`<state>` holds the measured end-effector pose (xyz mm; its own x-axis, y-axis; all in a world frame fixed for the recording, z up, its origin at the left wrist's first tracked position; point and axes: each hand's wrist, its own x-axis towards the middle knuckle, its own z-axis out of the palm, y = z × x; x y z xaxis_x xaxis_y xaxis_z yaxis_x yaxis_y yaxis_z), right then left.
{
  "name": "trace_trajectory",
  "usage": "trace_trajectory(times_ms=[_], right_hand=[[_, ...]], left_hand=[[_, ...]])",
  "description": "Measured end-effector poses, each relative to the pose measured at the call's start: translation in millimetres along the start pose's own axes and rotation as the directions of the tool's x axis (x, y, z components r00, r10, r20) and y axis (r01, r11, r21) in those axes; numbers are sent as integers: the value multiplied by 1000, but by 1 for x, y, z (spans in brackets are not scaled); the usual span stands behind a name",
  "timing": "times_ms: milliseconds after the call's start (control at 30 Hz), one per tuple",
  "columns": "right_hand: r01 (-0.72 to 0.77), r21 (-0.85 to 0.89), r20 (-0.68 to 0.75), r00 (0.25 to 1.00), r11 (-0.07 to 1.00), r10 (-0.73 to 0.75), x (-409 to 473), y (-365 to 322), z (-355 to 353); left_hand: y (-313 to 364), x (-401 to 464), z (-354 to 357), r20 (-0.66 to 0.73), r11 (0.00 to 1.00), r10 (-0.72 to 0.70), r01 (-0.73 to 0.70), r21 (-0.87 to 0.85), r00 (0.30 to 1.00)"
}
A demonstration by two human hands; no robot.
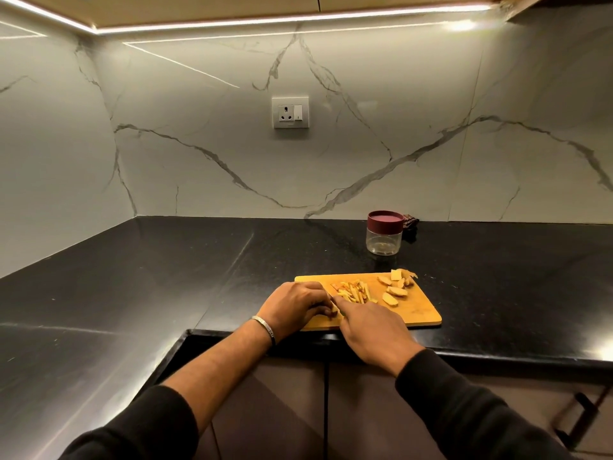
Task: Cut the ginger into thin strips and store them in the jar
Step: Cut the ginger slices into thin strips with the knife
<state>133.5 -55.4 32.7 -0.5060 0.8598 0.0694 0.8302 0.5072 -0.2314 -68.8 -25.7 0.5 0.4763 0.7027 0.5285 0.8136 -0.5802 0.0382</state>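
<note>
While the left hand (pixel 297 302) curls its fingers onto a ginger (pixel 332 312) piece to steady it, the right hand (pixel 371 330) grips a mostly hidden knife beside it. Cut strips (pixel 353 291) lie just beyond on the board (pixel 421 313); the lidded jar (pixel 384 236) waits farther off.

Counter (pixel 132 277): black, polished stone, L-shaped
Wall (pixel 365 94): white marble with grey veins
Socket (pixel 290 112): white, with a switch, on the wall
Light strip (pixel 298 17): lit, under the upper cabinets
Dark cloth (pixel 410 224): against the wall
Lower cabinet doors (pixel 282 410): brown
</note>
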Motion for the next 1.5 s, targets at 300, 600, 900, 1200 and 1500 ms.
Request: trace_trajectory(times_ms=[300,600,900,1200,1500], right_hand=[[-14,43,-21,1000,999,15,-9,2,10],[10,-72,-48,999,997,-14,-52,8,8],[-15,-254,-85,996,967,-7,-67,7,11],[-19,-165,-113,994,986,0,-68,8,10],[-11,45,-150,988,999,18,-51,7,7]], left_hand=[[1,1,2,-31,999,-53,53,-5,998],[1,0,3,-27,997,-72,71,-20,997],[5,1,-3,32,999,-49,49,-17,998],[5,3,0,80,998,16,-20,58,997],[4,-6,4,-61,996,-69,65,-62,996]])
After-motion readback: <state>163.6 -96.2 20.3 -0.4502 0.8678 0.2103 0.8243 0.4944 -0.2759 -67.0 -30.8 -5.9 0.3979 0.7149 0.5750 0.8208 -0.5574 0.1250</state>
